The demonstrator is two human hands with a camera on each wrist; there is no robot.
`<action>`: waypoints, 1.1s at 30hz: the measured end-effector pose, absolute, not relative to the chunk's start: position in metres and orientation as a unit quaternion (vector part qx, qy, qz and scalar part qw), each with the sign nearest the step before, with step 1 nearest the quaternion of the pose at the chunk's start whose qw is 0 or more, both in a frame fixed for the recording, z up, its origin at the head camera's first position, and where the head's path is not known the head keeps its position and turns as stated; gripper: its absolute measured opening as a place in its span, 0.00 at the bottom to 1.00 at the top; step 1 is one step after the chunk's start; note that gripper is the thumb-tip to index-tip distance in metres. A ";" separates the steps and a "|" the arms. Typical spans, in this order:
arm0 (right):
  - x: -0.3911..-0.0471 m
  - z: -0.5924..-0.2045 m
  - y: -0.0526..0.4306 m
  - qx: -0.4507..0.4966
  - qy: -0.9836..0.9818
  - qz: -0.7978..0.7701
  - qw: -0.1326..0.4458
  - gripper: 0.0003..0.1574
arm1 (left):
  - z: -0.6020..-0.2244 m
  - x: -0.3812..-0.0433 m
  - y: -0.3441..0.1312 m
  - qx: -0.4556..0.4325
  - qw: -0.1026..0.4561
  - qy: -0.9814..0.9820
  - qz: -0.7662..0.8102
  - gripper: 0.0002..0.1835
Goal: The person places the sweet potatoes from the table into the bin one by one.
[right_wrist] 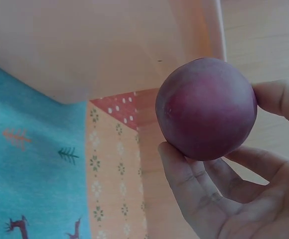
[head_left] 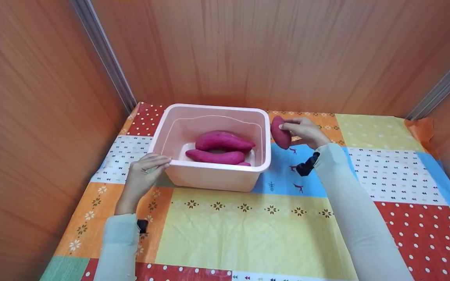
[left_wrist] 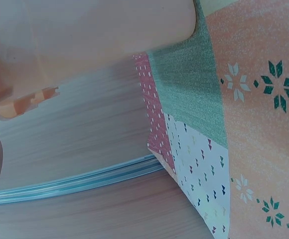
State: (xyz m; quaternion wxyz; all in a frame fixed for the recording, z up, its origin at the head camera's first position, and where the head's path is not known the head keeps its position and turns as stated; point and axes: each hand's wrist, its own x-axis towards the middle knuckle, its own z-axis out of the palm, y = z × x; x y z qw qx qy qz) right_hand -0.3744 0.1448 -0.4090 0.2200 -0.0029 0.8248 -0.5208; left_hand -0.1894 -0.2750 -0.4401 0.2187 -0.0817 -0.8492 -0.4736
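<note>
A pale pink plastic tub (head_left: 213, 177) stands at the back of the cloth. Inside lie a thick purple-red sweet potato (head_left: 221, 140), a slimmer sweet potato (head_left: 217, 157) in front of it, and a bit of another half hidden by the front rim. My left hand (head_left: 141, 175) grips the tub's front left corner, fingers over the rim; only its edge shows in the left wrist view. Just right of the tub, my right hand (head_left: 307, 130) holds a small sweet potato (head_left: 280, 132) between thumb and fingers. The right wrist view shows this sweet potato (right_wrist: 207, 107) end-on beside the tub wall.
A patchwork-print cloth (head_left: 244, 234) covers the table. Wood-grain panels (head_left: 248, 54) enclose it at the back and both sides, with metal strips (head_left: 108, 54) at the corners. Black bands (head_left: 308, 164) sit at both wrists.
</note>
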 end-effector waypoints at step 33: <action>-0.379 -0.365 0.132 -0.052 0.838 -0.506 0.197 0.44 | -0.461 -0.201 -0.288 -0.093 0.207 -0.846 -0.482 0.12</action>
